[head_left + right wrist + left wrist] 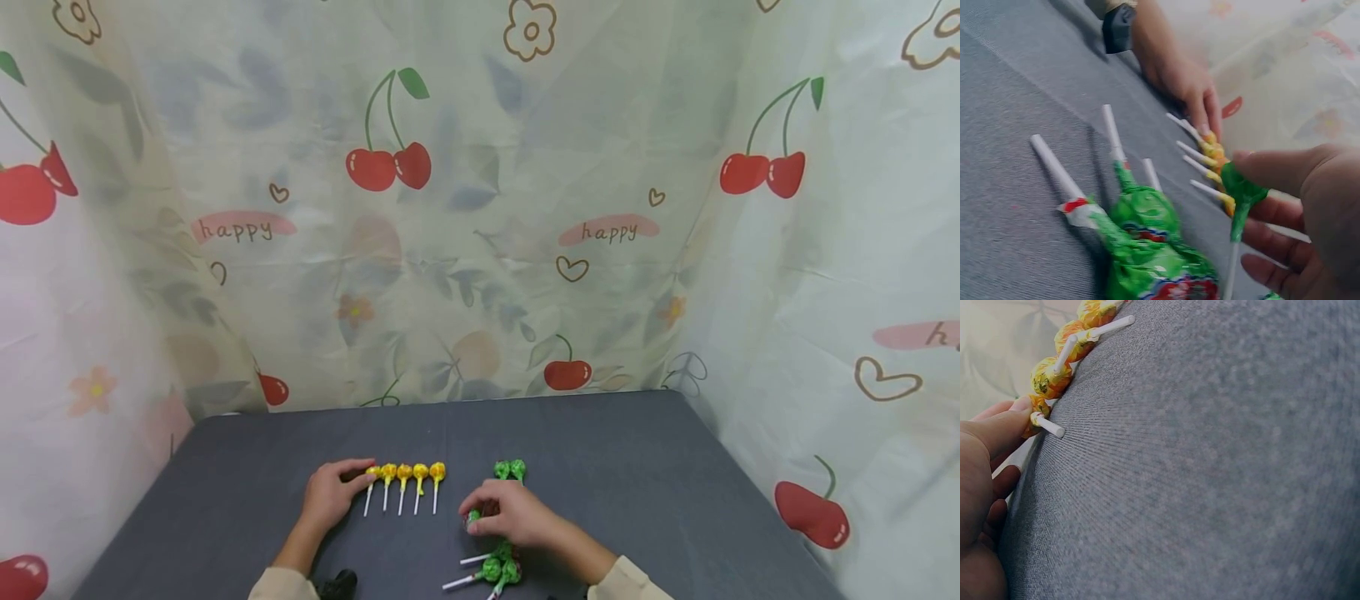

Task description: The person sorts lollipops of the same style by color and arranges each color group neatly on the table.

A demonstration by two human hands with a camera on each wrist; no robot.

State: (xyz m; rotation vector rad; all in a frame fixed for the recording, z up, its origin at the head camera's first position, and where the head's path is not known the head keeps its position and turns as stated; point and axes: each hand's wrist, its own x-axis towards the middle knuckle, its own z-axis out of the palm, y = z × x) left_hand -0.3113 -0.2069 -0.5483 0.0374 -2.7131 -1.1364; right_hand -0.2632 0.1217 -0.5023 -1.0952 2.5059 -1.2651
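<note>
Several yellow-wrapped lollipops (405, 472) lie side by side in a row, white sticks toward me. At the row's left end my left hand (327, 493) pinches the head of the last yellow lollipop (1037, 407) between thumb and fingers. My right hand (517, 510) holds a green lollipop (1242, 190) by its wrapped head, stick pointing down in the right wrist view. Beyond that hand, two green lollipops (517, 469) lie next to each other, their lower parts hidden by it. Nearer me is a loose cluster of green lollipops (491, 570), sticks pointing different ways.
A dark grey cloth (600, 442) covers the table. Patterned curtains (465, 208) with cherries and hearts hang behind it and on both sides. A black device (341, 583) shows at my left wrist.
</note>
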